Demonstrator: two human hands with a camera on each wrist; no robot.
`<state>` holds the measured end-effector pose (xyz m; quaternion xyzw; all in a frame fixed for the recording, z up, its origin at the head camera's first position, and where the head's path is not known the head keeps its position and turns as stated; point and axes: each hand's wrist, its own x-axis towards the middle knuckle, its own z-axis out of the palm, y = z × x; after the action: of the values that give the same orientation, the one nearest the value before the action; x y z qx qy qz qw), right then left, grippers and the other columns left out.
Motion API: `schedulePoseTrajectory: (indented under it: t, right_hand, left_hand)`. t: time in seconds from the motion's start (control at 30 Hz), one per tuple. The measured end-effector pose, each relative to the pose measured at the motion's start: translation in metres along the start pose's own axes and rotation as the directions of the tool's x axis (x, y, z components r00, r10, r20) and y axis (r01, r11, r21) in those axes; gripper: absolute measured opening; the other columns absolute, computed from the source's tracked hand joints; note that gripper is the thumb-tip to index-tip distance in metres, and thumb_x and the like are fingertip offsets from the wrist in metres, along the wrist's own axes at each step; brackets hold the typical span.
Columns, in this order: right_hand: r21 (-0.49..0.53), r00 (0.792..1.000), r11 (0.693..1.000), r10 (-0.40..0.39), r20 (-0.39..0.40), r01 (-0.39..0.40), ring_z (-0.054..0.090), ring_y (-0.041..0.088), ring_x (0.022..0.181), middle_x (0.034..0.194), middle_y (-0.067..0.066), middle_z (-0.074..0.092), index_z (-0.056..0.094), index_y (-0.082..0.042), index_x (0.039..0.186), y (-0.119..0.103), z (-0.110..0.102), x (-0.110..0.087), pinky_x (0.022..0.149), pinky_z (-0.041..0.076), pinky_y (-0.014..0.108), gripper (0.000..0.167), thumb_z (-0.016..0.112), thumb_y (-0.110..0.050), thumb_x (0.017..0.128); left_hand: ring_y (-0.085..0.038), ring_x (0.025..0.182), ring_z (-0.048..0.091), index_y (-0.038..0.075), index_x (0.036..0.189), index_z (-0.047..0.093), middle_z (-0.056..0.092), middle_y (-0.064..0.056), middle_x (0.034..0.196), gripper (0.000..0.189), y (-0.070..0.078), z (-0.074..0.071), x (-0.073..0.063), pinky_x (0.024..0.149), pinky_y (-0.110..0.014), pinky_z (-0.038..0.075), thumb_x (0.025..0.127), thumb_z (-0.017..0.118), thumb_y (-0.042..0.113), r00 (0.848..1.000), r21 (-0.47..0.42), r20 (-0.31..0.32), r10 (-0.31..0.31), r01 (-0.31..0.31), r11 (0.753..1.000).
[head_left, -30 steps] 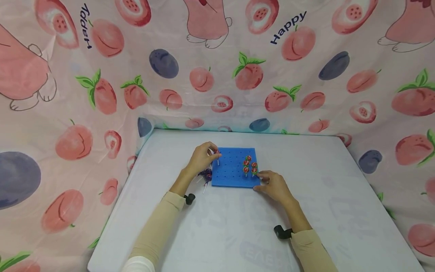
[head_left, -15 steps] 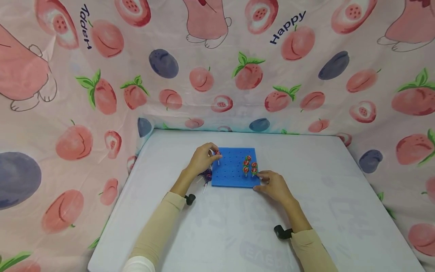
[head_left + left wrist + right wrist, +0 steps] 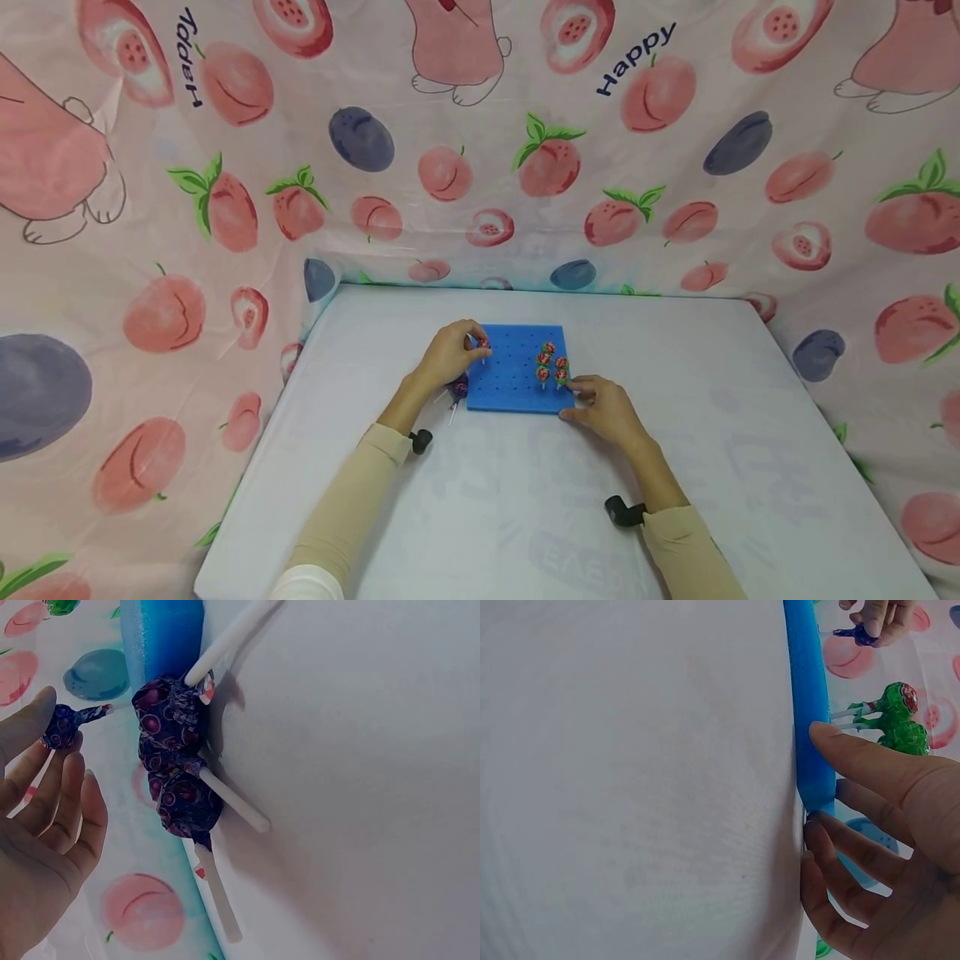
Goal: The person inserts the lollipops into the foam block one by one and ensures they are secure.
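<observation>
In the head view my left hand (image 3: 447,357) is over the far left part of a blue pegboard (image 3: 510,379). Its thumb and fingers pinch the wrapped head of a purple lollipop (image 3: 61,727), whose white stick points down at the board. Several purple lollipops (image 3: 187,802) lie in a pile on the table against the board's left edge, partly hidden by the left hand in the head view. My right hand (image 3: 606,408) grips the board's near right corner, thumb at the front edge and fingers along the side. Several green-and-red lollipops (image 3: 543,375) stand upright in the board's right-hand holes.
The board lies on a white-covered table (image 3: 480,500). A fruit-print curtain (image 3: 495,167) rises behind the table and along both sides. A small black camera (image 3: 622,512) is strapped to the right wrist, another black camera (image 3: 422,441) to the left.
My left hand has shifted slightly toward the near side and right with the purple lollipop, coming lower over the board. The right hand and board have stayed put.
</observation>
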<state>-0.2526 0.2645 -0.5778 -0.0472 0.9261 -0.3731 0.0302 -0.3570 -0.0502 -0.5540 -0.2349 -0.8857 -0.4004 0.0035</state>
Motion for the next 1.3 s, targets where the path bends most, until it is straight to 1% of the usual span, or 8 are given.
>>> schedulePoseTrajectory:
  t: [0.23, 0.37, 0.43, 0.67, 0.8, 0.93, 1.13, 1.3]
  right_hand:
    - [0.003, 1.000, 1.000, -0.009, -0.003, 0.009, 0.069, 0.035, 0.116, 0.141, 0.015, 0.065, 0.073, -0.005, 0.131, 0.0013, -0.0003, 0.0013, 0.093, 0.058, 0.051, 0.056, 0.092, -0.020, 0.080]
    - [0.008, 1.000, 1.000, -0.017, 0.003, 0.017, 0.068, 0.036, 0.116, 0.141, 0.016, 0.064, 0.073, -0.004, 0.130, 0.0008, -0.0004, 0.0013, 0.094, 0.058, 0.051, 0.056, 0.092, -0.021, 0.080]
    - [0.008, 1.000, 1.000, -0.019, 0.001, 0.019, 0.068, 0.036, 0.116, 0.141, 0.016, 0.064, 0.073, -0.004, 0.131, 0.0008, -0.0007, 0.0012, 0.094, 0.058, 0.052, 0.056, 0.092, -0.021, 0.081]
    - [0.002, 1.000, 1.000, -0.023, -0.007, 0.023, 0.069, 0.037, 0.116, 0.140, 0.016, 0.065, 0.073, -0.004, 0.130, 0.0019, -0.0012, 0.0013, 0.093, 0.058, 0.052, 0.056, 0.092, -0.021, 0.080]
    - [0.009, 1.000, 1.000, -0.009, -0.005, 0.010, 0.068, 0.036, 0.116, 0.140, 0.016, 0.065, 0.073, -0.005, 0.130, 0.0018, -0.0014, 0.0004, 0.094, 0.058, 0.052, 0.056, 0.092, -0.022, 0.080]
    - [0.015, 1.000, 1.000, -0.001, -0.002, 0.001, 0.068, 0.036, 0.117, 0.141, 0.015, 0.064, 0.073, -0.005, 0.131, 0.0010, -0.0022, 0.0001, 0.095, 0.057, 0.052, 0.057, 0.092, -0.022, 0.080]
    - [0.011, 1.000, 1.000, 0.002, -0.003, -0.002, 0.068, 0.036, 0.116, 0.141, 0.015, 0.064, 0.073, -0.005, 0.131, 0.0007, -0.0025, 0.0008, 0.094, 0.058, 0.053, 0.057, 0.092, -0.023, 0.080]
    - [0.011, 1.000, 1.000, 0.002, 0.000, -0.002, 0.067, 0.036, 0.117, 0.141, 0.015, 0.064, 0.073, -0.005, 0.132, 0.0015, -0.0020, 0.0008, 0.094, 0.057, 0.053, 0.058, 0.092, -0.023, 0.080]
  left_hand:
    - [-0.017, 0.079, 0.058, 0.013, 0.106, 0.069, 0.067, -0.007, 0.099, 0.019, -0.0020, 0.0017, -0.0022, 0.063, -0.029, 0.049, 0.095, 0.079, 0.025, 1.000, -0.055, 0.019, 0.002, 0.000, 0.998]
    - [-0.018, 0.079, 0.058, 0.013, 0.105, 0.069, 0.067, -0.007, 0.097, 0.018, -0.0019, 0.0024, -0.0046, 0.062, -0.030, 0.050, 0.095, 0.080, 0.024, 1.000, -0.077, 0.012, -0.023, 0.024, 0.997]
    - [-0.019, 0.079, 0.058, 0.012, 0.105, 0.069, 0.066, -0.007, 0.097, 0.018, -0.0018, 0.0028, -0.0051, 0.063, -0.030, 0.050, 0.095, 0.079, 0.023, 1.000, -0.079, 0.012, -0.024, 0.025, 0.997]
    - [-0.017, 0.083, 0.059, 0.014, 0.104, 0.068, 0.066, -0.003, 0.099, 0.019, -0.0003, 0.0035, -0.0039, 0.066, -0.032, 0.052, 0.092, 0.083, 0.020, 1.000, -0.041, 0.011, 0.010, -0.010, 0.999]
    - [-0.016, 0.087, 0.059, 0.016, 0.106, 0.070, 0.067, -0.001, 0.101, 0.021, 0.0019, 0.0036, -0.0033, 0.070, -0.033, 0.053, 0.091, 0.084, 0.022, 1.000, -0.014, 0.016, 0.000, 0.000, 1.000]
    - [-0.018, 0.091, 0.060, 0.016, 0.109, 0.071, 0.067, -0.001, 0.102, 0.023, 0.0030, 0.0033, -0.0032, 0.073, -0.034, 0.053, 0.091, 0.084, 0.023, 1.000, -0.013, 0.021, -0.015, 0.015, 1.000]
    - [-0.025, 0.096, 0.064, 0.015, 0.110, 0.071, 0.067, 0.001, 0.105, 0.025, 0.0049, 0.0007, -0.0027, 0.077, -0.035, 0.055, 0.090, 0.084, 0.023, 1.000, -0.002, 0.020, -0.006, 0.006, 1.000]
    - [-0.025, 0.100, 0.065, 0.013, 0.110, 0.072, 0.066, 0.000, 0.109, 0.026, 0.0063, -0.0025, -0.0025, 0.078, -0.035, 0.055, 0.091, 0.084, 0.024, 1.000, -0.016, 0.028, -0.001, 0.002, 1.000]
